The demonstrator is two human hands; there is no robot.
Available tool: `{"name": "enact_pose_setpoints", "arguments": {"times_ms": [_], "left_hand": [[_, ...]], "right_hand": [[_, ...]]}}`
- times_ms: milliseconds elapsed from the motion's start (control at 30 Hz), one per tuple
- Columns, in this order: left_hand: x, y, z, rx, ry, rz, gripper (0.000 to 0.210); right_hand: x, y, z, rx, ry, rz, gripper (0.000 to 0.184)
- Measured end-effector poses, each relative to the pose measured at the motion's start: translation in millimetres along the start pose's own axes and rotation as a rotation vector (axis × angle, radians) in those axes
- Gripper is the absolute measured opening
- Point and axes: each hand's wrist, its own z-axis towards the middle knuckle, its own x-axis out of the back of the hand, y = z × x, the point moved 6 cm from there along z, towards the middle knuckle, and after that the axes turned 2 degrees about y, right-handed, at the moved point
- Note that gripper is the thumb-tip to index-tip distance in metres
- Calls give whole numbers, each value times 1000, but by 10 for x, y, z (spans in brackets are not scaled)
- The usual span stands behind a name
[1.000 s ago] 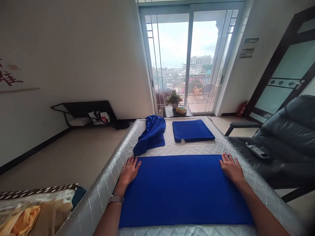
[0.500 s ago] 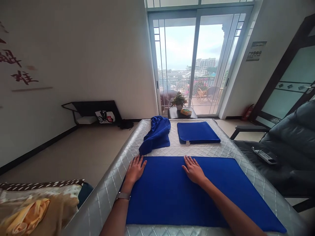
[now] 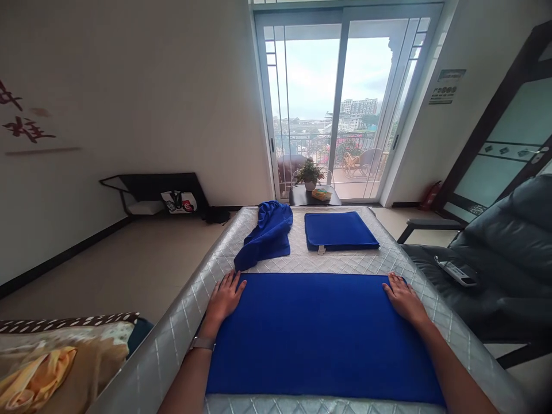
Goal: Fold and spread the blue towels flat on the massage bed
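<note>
A blue cloth lies spread flat in a wide rectangle across the near part of the quilted silver table cover. My left hand rests palm down on its far left corner, fingers stretched out; a watch band circles that wrist. At the far right corner, my right hand presses flat with its fingers extended. Beyond my left hand sits a crumpled blue cloth, its tip close to my fingertips. To its right is a neatly folded blue cloth with a small white tag at its near edge.
A dark padded armchair stands along the right side with a white handset on its seat. Past the far end are a potted plant and a tissue pack on a chair. Folded bedding lies at lower left.
My right hand has slid right along the far edge of the blue cloth, from its middle to the right corner. My left hand stays at the left corner. The view has shifted slightly.
</note>
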Motion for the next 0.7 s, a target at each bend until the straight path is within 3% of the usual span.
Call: {"name": "enact_pose_setpoints", "arguments": {"times_ms": [167, 233, 300, 467, 533, 600, 700], "left_hand": [[115, 51, 36, 56, -88, 83, 76], [202, 194, 70, 101, -100, 127, 80], [284, 541, 108, 59, -84, 126, 82], [254, 2011, 45, -368, -91, -78, 75], [180, 2460, -25, -466, -95, -153, 73], [102, 2703, -72, -497, -94, -195, 73], [22, 2726, -92, -482, -100, -212, 73]], "right_hand": [[-1, 37, 10, -31, 32, 16, 71], [-1, 22, 4, -38, 47, 20, 71], [-4, 23, 0, -51, 56, 18, 71], [-8, 27, -8, -57, 64, 3, 69], [-6, 20, -15, -54, 57, 0, 69], [-3, 14, -21, -51, 51, -2, 69], [-4, 19, -22, -50, 55, -8, 69]]}}
